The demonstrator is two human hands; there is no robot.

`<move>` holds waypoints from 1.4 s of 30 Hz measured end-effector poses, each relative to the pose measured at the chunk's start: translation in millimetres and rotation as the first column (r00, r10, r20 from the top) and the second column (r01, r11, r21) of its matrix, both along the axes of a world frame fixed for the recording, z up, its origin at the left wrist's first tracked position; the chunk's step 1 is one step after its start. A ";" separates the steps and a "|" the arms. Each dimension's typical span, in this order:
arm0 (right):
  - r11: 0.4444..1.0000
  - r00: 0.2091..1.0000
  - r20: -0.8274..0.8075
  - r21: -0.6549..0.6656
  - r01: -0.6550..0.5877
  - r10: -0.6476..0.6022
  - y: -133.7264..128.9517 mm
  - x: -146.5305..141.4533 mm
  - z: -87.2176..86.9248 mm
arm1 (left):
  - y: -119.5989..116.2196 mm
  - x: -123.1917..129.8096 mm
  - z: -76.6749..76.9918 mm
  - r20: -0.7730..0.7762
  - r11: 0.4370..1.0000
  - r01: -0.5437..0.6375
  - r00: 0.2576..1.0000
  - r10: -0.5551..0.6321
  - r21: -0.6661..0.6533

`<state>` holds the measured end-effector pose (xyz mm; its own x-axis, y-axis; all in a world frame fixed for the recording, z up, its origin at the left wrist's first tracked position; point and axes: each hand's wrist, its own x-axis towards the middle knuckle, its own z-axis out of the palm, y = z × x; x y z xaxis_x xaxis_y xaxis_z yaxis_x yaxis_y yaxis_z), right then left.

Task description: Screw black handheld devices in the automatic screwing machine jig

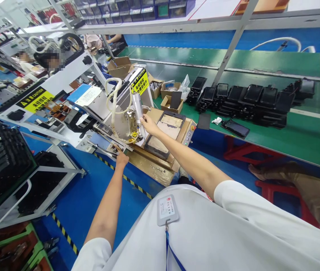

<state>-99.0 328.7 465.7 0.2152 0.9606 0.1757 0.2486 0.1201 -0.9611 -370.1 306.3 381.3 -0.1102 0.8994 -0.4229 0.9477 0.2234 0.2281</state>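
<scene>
My right hand (149, 125) is at the lower part of an upright silver cylinder (137, 107) on the front of a bench machine (117, 126), with its fingers closed against it. Lower and to the left, my left hand (122, 157) reaches to a small metal plate (109, 146) at the machine's side. Its index finger is stretched out and seems to touch the metal; the other fingers are partly hidden. Beside my right hand lies a dark frame-shaped fixture (165, 131) with tan inner surfaces. A pale hose (113, 109) loops over the machine.
Stacks of black device housings (250, 99) stand on the green bench (312, 131), near open cardboard boxes (172, 101). A control panel (189, 136) sits at the machine's right end. A rack of black parts (2, 162) is at left. Red stools (273, 192) and another person's legs are at right.
</scene>
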 end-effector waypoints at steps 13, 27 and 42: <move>1.000 0.999 -0.035 0.028 -0.014 0.015 -1.4 2.9 8.1 | -102.7 8.7 8.8 0.279 0.999 0.044 0.959 -0.050 0.028; 0.998 0.895 -0.441 0.032 -0.057 0.065 -119.5 3.5 15.2 | -138.5 96.4 107.2 0.566 0.893 0.195 0.713 -0.413 0.406; 0.997 0.919 -0.394 -0.057 -0.053 0.026 -207.9 -14.2 12.9 | -140.5 112.9 95.1 0.639 0.941 0.276 0.691 -0.337 0.197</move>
<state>-113.2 120.7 478.6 0.2152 0.9763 0.0213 -0.1538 0.0554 -0.9865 -257.3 165.8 476.4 0.4542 0.8664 -0.2075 0.5645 -0.0997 0.8194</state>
